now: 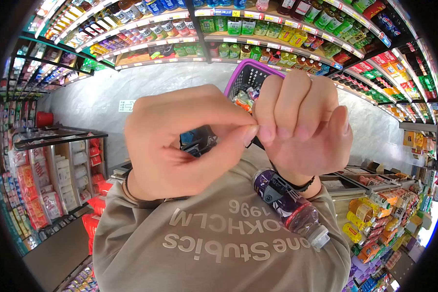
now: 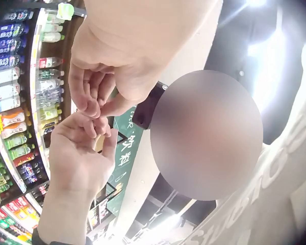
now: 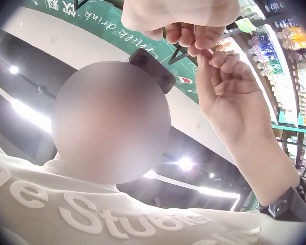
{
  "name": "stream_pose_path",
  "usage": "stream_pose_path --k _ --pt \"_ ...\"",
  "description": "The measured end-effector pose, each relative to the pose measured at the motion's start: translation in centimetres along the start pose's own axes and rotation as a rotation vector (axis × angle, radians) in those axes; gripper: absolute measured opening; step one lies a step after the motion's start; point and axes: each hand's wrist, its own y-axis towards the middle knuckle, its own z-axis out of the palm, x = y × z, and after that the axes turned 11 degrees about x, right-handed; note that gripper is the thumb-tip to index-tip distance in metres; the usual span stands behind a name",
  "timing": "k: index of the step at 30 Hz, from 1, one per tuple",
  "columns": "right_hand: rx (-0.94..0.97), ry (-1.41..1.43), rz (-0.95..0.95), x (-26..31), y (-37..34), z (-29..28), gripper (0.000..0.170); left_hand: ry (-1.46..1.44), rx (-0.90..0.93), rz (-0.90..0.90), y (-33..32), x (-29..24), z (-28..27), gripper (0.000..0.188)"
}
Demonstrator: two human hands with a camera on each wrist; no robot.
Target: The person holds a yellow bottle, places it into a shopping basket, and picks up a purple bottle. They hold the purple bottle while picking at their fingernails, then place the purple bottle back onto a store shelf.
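Observation:
My left hand (image 1: 180, 121) is on the left in the head view, back of the hand up. Its thumb and index fingertip meet in a pinch at the tip of my right little finger (image 1: 265, 131). My right hand (image 1: 306, 117) has its fingers curled toward the palm with nails showing, its thumb apart from them and nothing in its grasp. In the left wrist view, the left thumb and fingers meet the right fingertips. A drink bottle (image 1: 292, 207) with a purple label and clear cap lies against my shirt (image 1: 204, 258), beside the right wrist.
Behind the right hand, a purple-rimmed basket (image 1: 231, 85) on the floor (image 1: 102, 92) holds packaged goods. Drink shelves (image 1: 272, 39) curve across the back. A freezer or display case (image 1: 58, 170) stands left, and bottled drinks (image 1: 367, 214) are stacked right.

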Motion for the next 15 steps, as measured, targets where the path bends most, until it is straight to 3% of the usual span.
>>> stream_pose_path --k 4,7,15 --pt "-0.011 -0.076 0.024 0.0 -0.1 0.5 0.042 -0.206 -0.055 -0.079 0.0 0.4 0.5 0.010" --pt "-0.024 -0.093 0.035 -0.1 0.0 0.7 0.041 -0.173 -0.087 0.008 0.1 1.4 0.7 0.016" --pt "-0.028 -0.100 0.060 -0.4 -0.1 0.7 0.040 -0.111 -0.100 0.019 0.1 1.7 0.3 0.016"
